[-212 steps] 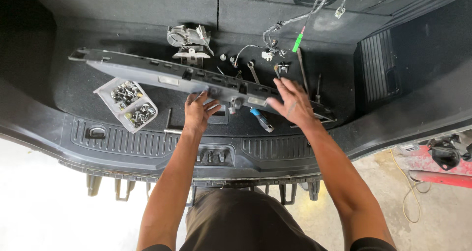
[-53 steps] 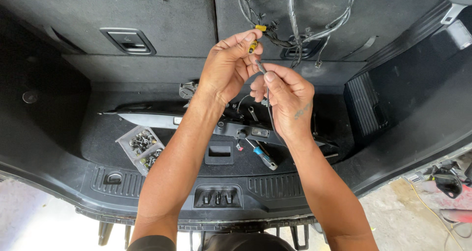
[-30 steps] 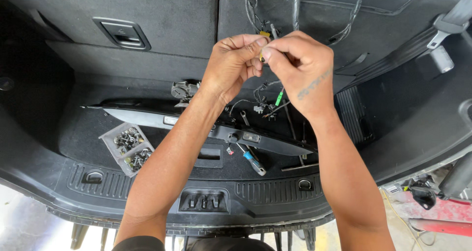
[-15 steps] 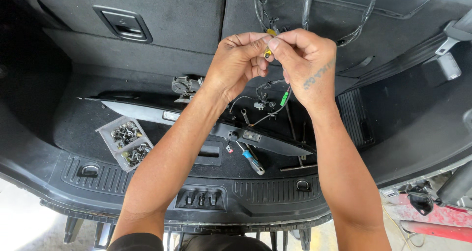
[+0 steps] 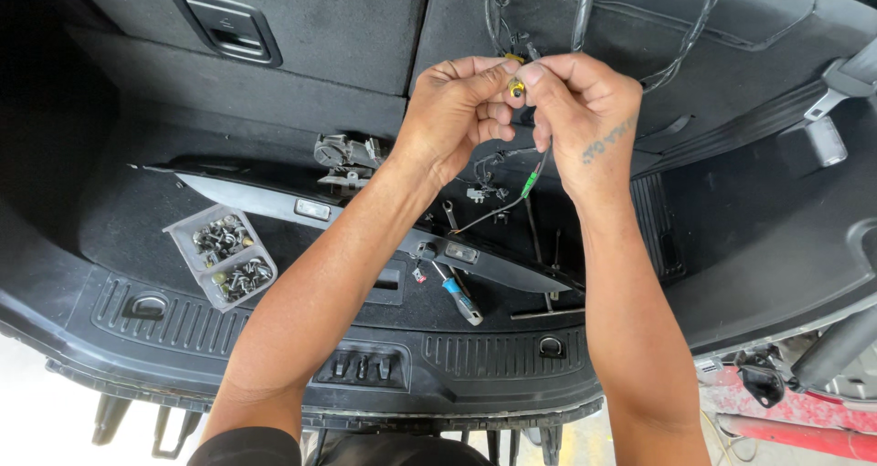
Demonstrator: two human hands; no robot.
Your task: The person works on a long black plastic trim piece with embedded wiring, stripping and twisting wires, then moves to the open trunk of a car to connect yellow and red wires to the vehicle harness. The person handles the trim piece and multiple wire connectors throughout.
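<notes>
Both forearms are bare from wrist to elbow, with no watch, glove or ring visible on the hands. The right hand (image 5: 585,110) carries a small dark tattoo of script on its back near the wrist. The left hand (image 5: 452,110) is unmarked. Dark clothing shows at the bottom edge.

A single head-worn camera looked steeply down and forward into an open car boot (image 5: 274,356) from its near edge. It sat close, the raised hands filling the upper centre.
</notes>
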